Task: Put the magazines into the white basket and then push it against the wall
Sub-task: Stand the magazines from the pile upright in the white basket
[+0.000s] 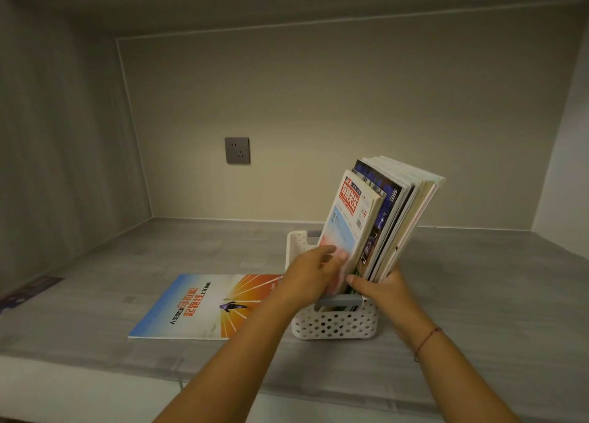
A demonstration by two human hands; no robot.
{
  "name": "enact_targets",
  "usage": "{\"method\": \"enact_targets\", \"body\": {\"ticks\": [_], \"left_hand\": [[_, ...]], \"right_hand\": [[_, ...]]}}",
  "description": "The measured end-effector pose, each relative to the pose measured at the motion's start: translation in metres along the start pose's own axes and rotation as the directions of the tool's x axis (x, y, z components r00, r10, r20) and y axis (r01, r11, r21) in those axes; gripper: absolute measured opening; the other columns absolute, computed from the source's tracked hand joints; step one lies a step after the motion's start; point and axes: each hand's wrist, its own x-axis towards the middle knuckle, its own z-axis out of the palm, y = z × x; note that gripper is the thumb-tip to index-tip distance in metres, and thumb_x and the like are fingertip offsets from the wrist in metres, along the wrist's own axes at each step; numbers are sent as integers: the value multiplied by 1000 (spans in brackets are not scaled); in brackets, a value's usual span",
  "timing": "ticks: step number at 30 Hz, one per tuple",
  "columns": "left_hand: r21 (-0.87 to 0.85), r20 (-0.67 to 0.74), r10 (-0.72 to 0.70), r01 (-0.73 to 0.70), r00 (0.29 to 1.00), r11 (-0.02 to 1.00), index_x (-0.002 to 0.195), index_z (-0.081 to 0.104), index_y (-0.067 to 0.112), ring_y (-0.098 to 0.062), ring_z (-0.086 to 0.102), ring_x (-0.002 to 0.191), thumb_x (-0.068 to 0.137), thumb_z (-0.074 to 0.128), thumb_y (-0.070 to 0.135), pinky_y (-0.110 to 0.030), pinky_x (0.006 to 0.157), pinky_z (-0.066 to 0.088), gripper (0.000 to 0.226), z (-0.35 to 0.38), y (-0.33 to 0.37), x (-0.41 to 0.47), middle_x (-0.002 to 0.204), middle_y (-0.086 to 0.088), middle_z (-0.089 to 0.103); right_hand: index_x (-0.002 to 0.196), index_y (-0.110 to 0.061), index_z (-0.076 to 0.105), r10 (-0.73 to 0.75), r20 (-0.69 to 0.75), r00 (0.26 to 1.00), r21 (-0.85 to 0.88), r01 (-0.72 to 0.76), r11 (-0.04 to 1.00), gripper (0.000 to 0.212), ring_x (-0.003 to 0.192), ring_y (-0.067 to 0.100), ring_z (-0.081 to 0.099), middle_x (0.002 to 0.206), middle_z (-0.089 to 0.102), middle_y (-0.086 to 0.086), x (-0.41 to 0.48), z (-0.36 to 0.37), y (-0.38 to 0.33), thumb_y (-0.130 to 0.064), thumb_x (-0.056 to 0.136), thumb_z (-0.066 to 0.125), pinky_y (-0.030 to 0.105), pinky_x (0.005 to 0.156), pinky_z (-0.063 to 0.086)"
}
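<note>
My left grip [314, 271] pinches front magazine [349, 228], right grip [379, 287] clamps standing stack [398, 218], keeping it upright in white basket [334, 325]. One magazine [207, 304] flat on worktop [478, 295], left of basket.

back wall [350, 120]: plain beige, matte, lit brightest low and centre, darker toward the top
socket [237, 150]: grey plate, left of centre on the back wall, above the desk line
left panel [63, 136]: grey, faint vertical grain, in shadow
right panel [561, 167]: pale, narrow strip at the frame edge
top panel [287, 2]: grey overhang, dim
desk [478, 279]: grey wood-grain surface, meets the back wall along a straight seam; near edge lighter
light: warm, soft, source out of view
</note>
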Motion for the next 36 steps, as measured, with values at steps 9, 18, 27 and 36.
{"method": "enact_targets", "body": {"ticks": [9,18,27,36], "left_hand": [[194,-622,-439,671,648,715,133,48,10,-33,42,126,87,60,43,-45,103,35,58,-92,-151,-62,138,-15,45],[253,-684,-545,858,485,447,126,50,8,-32,45,121,76,57,69,-45,105,33,79,-120,-195,-84,129,-15,50],[126,-526,-702,860,480,494,127,51,9,-33,46,120,64,70,68,-46,104,34,89,-132,-188,-73,130,-15,52],[-836,-399,-463,-107,792,537,125,54,18,-24,65,94,91,59,18,-36,71,54,35,-119,-131,-53,119,-14,64]], "right_hand": [[131,-25,43,48,-19,999,12,-48,999,73,107,6,58,117,62,-9,3,-2,6,-20,68,80,35,92,49],[131,-29,40,57,-17,998,37,-57,998,73,105,3,56,115,61,-12,3,-1,9,-17,69,78,22,76,47],[133,-27,38,58,-21,998,33,-57,998,75,103,1,55,116,60,-10,3,1,7,-17,70,78,21,75,46],[126,-35,39,52,-21,998,31,-52,998,71,101,0,57,113,61,-14,1,1,5,-18,70,78,19,75,47]]}}
